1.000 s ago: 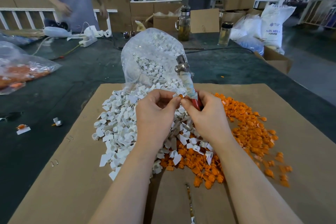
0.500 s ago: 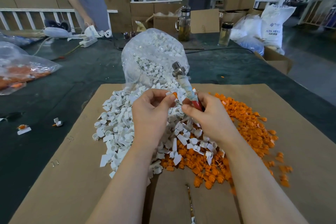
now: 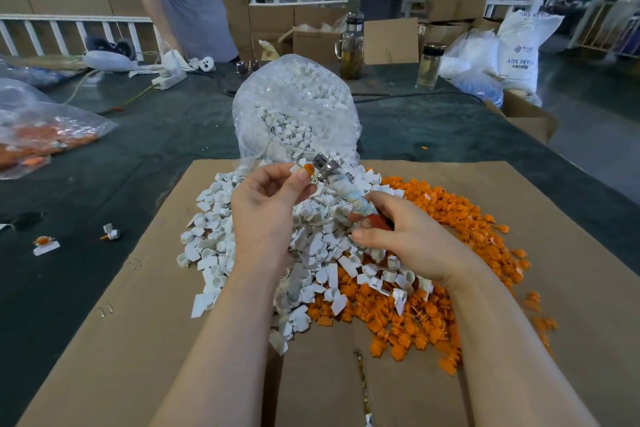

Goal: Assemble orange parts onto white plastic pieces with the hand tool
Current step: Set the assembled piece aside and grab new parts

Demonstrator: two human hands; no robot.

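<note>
A sheet of cardboard [image 3: 104,340] is taken as the landmark. Off its left edge, on the dark table [image 3: 104,156], two loose assembled pieces [image 3: 110,231] are seen, with bare table around them. On the cardboard's middle a heap of white plastic pieces [image 3: 214,239] is spread. Above the heap, one white piece with an orange part [image 3: 307,169] is pinched between thumb and fingertips of the left hand [image 3: 266,211]. The hand tool [image 3: 346,191] is gripped by the curled fingers of the right hand [image 3: 408,243], its metal tip just beside the orange part. Toward the cardboard's right edge, orange parts [image 3: 450,218] are scattered. Bare cardboard is left along the near edge.
</note>
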